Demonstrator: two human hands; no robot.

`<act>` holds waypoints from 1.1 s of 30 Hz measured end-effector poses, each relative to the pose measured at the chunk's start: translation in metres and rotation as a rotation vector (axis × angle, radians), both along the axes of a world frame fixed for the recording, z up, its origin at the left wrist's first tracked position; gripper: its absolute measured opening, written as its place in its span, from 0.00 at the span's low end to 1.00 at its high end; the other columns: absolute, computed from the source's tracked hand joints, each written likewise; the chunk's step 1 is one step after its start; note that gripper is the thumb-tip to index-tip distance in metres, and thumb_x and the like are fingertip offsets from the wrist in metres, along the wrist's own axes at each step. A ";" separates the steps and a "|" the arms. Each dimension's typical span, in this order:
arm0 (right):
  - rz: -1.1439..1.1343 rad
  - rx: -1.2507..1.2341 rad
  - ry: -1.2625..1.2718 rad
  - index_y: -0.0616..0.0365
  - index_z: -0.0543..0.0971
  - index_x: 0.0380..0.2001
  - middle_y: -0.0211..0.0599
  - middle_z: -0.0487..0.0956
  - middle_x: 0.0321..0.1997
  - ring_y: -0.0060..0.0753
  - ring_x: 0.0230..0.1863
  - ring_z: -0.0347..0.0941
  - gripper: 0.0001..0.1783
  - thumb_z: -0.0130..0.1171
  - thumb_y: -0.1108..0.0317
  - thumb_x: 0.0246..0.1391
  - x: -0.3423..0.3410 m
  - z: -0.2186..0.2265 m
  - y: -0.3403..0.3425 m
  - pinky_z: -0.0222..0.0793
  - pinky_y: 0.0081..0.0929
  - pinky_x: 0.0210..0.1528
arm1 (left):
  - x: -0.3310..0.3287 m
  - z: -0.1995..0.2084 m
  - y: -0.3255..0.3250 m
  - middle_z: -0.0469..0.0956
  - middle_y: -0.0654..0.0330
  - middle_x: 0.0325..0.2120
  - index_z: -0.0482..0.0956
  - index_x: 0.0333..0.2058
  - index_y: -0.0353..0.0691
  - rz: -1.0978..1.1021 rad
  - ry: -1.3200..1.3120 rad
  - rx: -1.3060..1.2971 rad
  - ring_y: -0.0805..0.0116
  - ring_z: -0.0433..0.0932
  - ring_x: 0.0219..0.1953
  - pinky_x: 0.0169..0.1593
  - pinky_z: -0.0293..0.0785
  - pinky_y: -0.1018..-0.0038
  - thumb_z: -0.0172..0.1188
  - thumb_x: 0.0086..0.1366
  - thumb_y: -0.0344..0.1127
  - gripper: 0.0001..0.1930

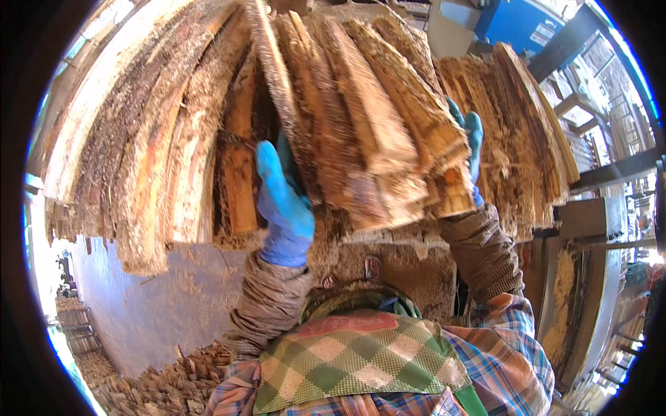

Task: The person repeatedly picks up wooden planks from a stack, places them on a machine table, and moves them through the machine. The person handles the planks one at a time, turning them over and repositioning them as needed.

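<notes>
In front of me lies a wide stack of rough wooden slats, with bark and sawdust on many of them. My left hand, in a blue glove, presses against the left side of a bundle of slats, thumb up and the other fingers hidden between the boards. My right hand, also gloved in blue, clasps the bundle's right side. Between the two hands the slats' near ends are uneven and slightly blurred. One thin slat leans at an angle along the bundle's left edge.
More slats lie to the left and another group to the right. Short wood offcuts are heaped at lower left beside a grey panel. A blue box stands at the far right, near metal beams.
</notes>
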State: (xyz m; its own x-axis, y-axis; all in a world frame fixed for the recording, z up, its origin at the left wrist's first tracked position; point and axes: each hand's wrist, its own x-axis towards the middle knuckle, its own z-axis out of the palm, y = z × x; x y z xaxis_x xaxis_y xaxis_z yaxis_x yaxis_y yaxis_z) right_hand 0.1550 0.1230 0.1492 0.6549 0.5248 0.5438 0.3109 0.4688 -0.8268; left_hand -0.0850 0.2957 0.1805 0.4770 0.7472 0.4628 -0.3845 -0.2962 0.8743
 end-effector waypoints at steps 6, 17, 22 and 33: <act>0.050 -0.025 0.021 0.54 0.62 0.74 0.45 0.64 0.76 0.45 0.74 0.62 0.33 0.44 0.47 0.75 0.021 0.003 0.008 0.54 0.46 0.78 | 0.055 -0.044 0.017 0.70 0.52 0.66 0.61 0.72 0.39 0.123 0.070 0.311 0.56 0.72 0.66 0.70 0.69 0.59 0.45 0.79 0.58 0.34; -0.012 -0.134 -0.023 0.56 0.64 0.72 0.45 0.66 0.74 0.44 0.71 0.65 0.32 0.46 0.49 0.74 0.000 -0.014 0.033 0.58 0.45 0.76 | 0.064 -0.004 0.033 0.69 0.51 0.65 0.62 0.72 0.43 -0.416 -0.219 -0.677 0.56 0.72 0.64 0.68 0.71 0.60 0.49 0.73 0.68 0.41; -0.077 -0.236 0.028 0.57 0.65 0.71 0.44 0.68 0.73 0.43 0.70 0.67 0.32 0.48 0.50 0.73 -0.049 -0.015 -0.019 0.59 0.45 0.75 | 0.012 -0.005 0.001 0.68 0.51 0.66 0.61 0.72 0.43 -0.238 -0.039 -0.506 0.55 0.70 0.65 0.69 0.69 0.60 0.49 0.72 0.69 0.42; -0.028 -0.403 0.577 0.59 0.67 0.70 0.44 0.70 0.72 0.42 0.68 0.70 0.31 0.50 0.51 0.72 -0.210 -0.079 -0.179 0.63 0.44 0.73 | -0.246 -0.123 -0.098 0.65 0.50 0.68 0.58 0.73 0.43 0.054 0.536 -0.488 0.53 0.66 0.67 0.71 0.65 0.59 0.51 0.70 0.70 0.45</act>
